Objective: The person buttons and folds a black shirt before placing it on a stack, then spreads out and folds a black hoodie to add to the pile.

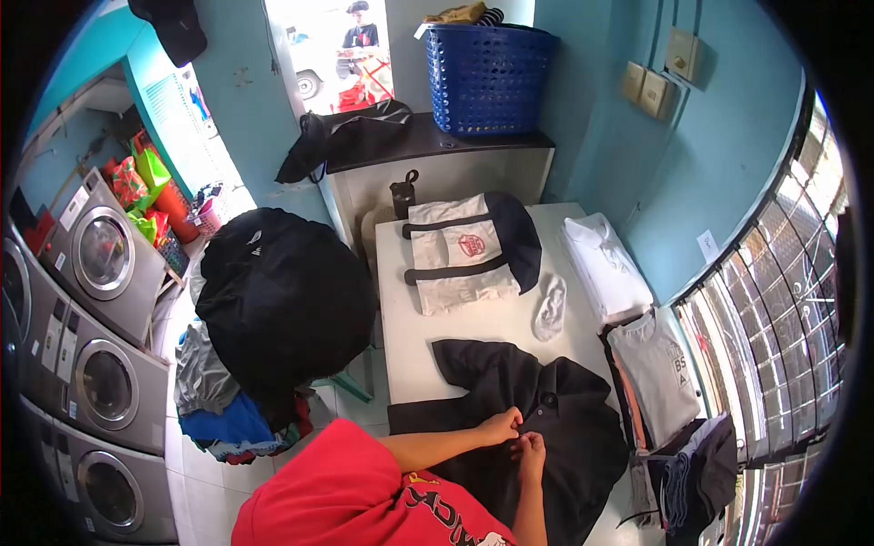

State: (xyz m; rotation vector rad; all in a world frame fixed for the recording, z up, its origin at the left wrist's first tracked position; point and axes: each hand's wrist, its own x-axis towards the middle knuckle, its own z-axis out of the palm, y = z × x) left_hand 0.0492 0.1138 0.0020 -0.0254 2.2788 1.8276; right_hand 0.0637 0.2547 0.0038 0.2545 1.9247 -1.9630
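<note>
The only view looks from the person's head, forward and steeply down, at close range over the white table (pixel 398 341). Its wide, round-edged field bends straight lines: red shirt (pixel 364 491) nearest at 7 o'clock, left hand (pixel 500 426) and right hand (pixel 528 455) at 5, washing machines (pixel 102 250) farther at 9, bright opening (pixel 314 41) farthest at 11.

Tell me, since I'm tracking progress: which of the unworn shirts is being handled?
The black shirt, spread out with the left hand and right hand at its front; the white shirt and grey shirt lie folded, untouched.

red short-sleeved shirt (pixel 319 491), black lettering (pixel 435 506)
</note>
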